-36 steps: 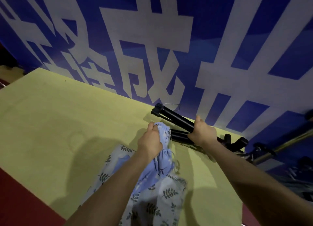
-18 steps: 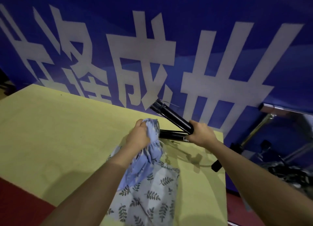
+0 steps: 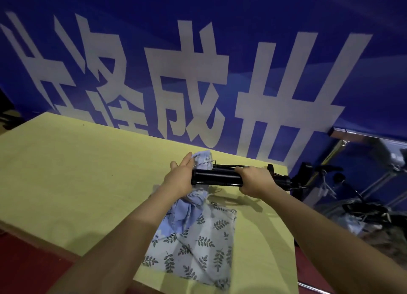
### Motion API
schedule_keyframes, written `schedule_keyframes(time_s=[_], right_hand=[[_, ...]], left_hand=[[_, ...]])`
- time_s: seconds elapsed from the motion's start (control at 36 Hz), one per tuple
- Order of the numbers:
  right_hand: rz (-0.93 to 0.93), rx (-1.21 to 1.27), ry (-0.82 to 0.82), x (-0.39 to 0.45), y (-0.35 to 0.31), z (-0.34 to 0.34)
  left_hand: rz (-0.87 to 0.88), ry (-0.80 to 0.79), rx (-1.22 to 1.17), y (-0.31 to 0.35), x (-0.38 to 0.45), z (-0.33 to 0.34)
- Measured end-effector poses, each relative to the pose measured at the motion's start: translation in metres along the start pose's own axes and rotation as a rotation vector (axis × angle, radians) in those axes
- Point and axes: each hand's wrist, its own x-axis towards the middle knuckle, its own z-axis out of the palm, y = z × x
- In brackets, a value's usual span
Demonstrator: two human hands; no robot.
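Observation:
A folded black tripod (image 3: 217, 178) is held level above the yellow table (image 3: 77, 177). My right hand (image 3: 255, 181) grips its legs near the middle. The tripod's left end points at my left hand (image 3: 179, 177), which holds the gathered mouth of a blue-and-white cloth bag (image 3: 198, 234) with a leaf print. That hand's fingers stretch up beside the bag's opening, and its palm is hidden. The bag's body lies flat on the table toward me.
A blue banner (image 3: 198, 77) with big white characters stands right behind the table. Right of the table, metal stands and dark gear (image 3: 343, 183) crowd the floor. Red floor (image 3: 26, 267) shows at the lower left.
My right hand has swung the tripod from a slant down to level, its end now at the bag's mouth. My left hand has raised the bag's opening toward it.

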Motion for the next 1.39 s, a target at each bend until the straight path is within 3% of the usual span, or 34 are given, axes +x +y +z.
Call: schedule_keyframes(time_s=[0.19, 0.31, 0.42, 0.58, 0.86, 0.94, 1.11, 1.25, 1.39], right_hand=[[-0.147, -0.278, 0.086, 0.005, -0.019, -0.011], [-0.286, -0.441, 0.255, 0.009, -0.029, -0.023], [-0.378, -0.559, 0.389, 0.014, -0.029, -0.029], [-0.474, -0.498, 0.564, 0.015, -0.026, -0.036], [-0.473, -0.118, 0.664, 0.005, -0.021, -0.021], [-0.455, -0.008, 0.554, 0.001, -0.019, -0.009], [-0.274, 0.166, 0.179, 0.003, -0.026, 0.014], [-0.117, 0.426, 0.106, 0.013, -0.039, 0.013], [0.007, 0.969, 0.134, 0.021, -0.044, -0.004]], left_hand=[[0.04, -0.014, -0.04, 0.013, -0.006, 0.0], [0.1, 0.008, -0.085, 0.026, -0.01, 0.001], [0.106, 0.122, 0.037, 0.033, -0.011, 0.004], [0.164, 0.238, 0.184, 0.036, -0.011, 0.011], [0.06, 0.281, 0.118, 0.025, -0.001, 0.012], [0.024, 0.329, 0.07, 0.022, -0.001, 0.015], [-0.009, 0.433, 0.138, 0.023, -0.006, 0.012], [-0.031, 0.455, 0.115, 0.022, -0.011, 0.006], [-0.005, 0.505, -0.034, 0.012, -0.014, 0.006]])
